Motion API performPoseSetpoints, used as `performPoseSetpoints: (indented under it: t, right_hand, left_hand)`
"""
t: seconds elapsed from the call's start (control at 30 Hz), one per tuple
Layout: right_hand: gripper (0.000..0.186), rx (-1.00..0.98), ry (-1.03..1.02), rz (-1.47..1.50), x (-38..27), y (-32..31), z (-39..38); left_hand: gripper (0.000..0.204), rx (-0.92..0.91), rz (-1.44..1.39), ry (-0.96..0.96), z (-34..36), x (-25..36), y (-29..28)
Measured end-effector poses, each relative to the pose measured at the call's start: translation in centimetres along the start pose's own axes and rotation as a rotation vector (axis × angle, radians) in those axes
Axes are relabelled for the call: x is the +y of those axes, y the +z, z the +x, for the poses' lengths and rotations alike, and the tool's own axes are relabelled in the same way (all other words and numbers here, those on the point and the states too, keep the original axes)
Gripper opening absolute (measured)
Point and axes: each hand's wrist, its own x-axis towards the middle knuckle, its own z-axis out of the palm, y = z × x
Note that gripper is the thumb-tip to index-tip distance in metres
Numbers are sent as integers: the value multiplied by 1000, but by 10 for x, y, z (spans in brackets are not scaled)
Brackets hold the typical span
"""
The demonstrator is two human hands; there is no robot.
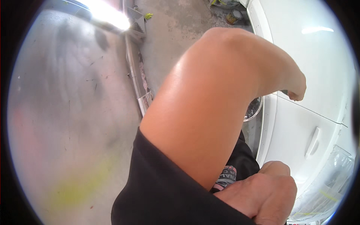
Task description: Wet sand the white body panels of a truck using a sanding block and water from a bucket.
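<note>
My raised left arm, bare below a black sleeve, crosses the middle of the view. My left hand (pixel 297 88) has its fingers curled downward beside a seam of a white vehicle-like panel (pixel 290 48); a small dark object (pixel 285 92) shows partly under them, too hidden to name. My right hand (pixel 272 185) is low at the right, knuckles bent, near black clothing and a dark patterned fabric (pixel 225 174); what it holds, if anything, is hidden. A pale handle (pixel 312 141) is on the panel above that hand.
A grey paint-spotted surface (pixel 67 112) fills the left, with a bright light (pixel 108 15) and slatted grille (pixel 137 24) above. A can (pixel 233 17) stands on the concrete floor (pixel 176 30). A round rim (pixel 254 109) shows behind my arm. Clear plastic sheeting (pixel 324 187) covers the lower panel.
</note>
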Motion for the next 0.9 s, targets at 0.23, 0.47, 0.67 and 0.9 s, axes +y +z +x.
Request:
performPoseSetpoints:
  t: [0.23, 0.47, 0.67, 0.9]
  right_hand:
    - [57, -73, 65, -2, 6, 18, 32]
    - [60, -160, 135, 46, -1, 27, 47]
    - [62, -144, 125, 54, -4, 24, 35]
    - [66, -35, 66, 77, -4, 32, 39]
  left_hand:
    - [31, 67, 39, -83, -18, 17, -10]
    - [30, 111, -12, -167, -31, 25, -11]
    - [30, 182, -73, -144, -18, 23, -17]
    - [30, 125, -98, -98, -24, 13, -22]
